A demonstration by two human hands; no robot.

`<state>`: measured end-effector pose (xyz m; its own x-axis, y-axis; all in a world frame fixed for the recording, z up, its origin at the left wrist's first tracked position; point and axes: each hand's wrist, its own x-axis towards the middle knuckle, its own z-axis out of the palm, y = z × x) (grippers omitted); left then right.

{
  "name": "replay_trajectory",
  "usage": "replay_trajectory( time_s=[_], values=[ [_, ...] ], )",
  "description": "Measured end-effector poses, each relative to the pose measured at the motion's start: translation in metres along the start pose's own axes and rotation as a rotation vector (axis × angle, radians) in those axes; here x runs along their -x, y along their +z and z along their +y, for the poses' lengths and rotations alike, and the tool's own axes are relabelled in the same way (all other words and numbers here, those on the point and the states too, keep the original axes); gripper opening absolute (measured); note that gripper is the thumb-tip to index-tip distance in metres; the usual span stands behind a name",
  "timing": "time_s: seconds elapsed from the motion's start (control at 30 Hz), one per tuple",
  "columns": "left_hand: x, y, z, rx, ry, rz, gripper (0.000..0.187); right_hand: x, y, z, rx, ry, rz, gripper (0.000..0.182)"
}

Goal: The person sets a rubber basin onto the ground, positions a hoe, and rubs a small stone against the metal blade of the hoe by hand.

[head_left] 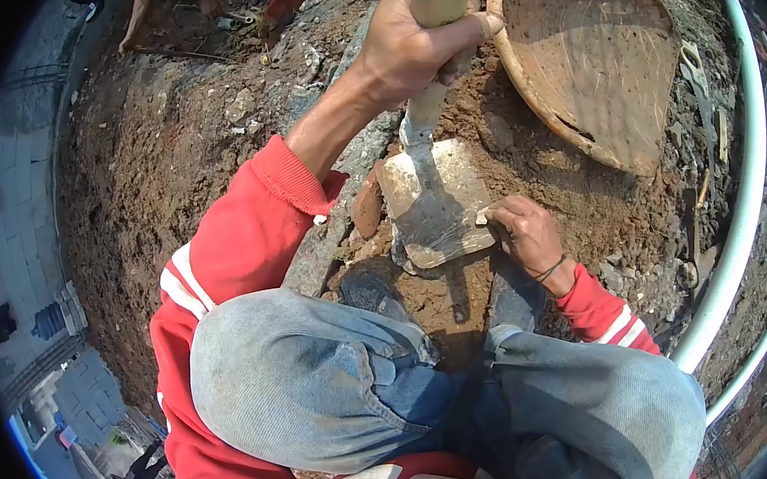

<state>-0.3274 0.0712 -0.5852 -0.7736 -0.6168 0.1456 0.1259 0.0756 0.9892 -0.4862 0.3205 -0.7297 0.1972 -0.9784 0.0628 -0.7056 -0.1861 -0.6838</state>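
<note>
My left hand point(425, 40) is wrapped round the thick pale handle of a hoe point(440, 203), whose square metal blade faces up near my feet. Mud smears and scratches cover the blade, and the handle's shadow falls across it. At the blade's right edge, my right hand point(529, 234) pinches a small pale chip point(483, 217) between thumb and fingers, right against the metal. A shallow, mud-stained basin point(587, 57) with a thick rim lies tilted on the soil just right of my left hand. My dark boots stand either side of the blade's lower end.
Brown soil point(135, 216) and rubble spread around me. Left of the blade lies a reddish stone point(367, 206) beside a grey concrete strip. A pale pipe point(749, 189) curves along the right. Another person's bare leg point(136, 19) shows at top left, near an orange container point(290, 3).
</note>
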Motion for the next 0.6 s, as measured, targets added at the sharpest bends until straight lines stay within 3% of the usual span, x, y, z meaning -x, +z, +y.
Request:
replay_trajectory(
  time_s=[0.6],
  values=[
    [0.001,-0.003,0.004,0.015,0.030,0.021,0.022,-0.024,0.014,0.019,-0.083,0.007,0.028,0.016]
  ],
)
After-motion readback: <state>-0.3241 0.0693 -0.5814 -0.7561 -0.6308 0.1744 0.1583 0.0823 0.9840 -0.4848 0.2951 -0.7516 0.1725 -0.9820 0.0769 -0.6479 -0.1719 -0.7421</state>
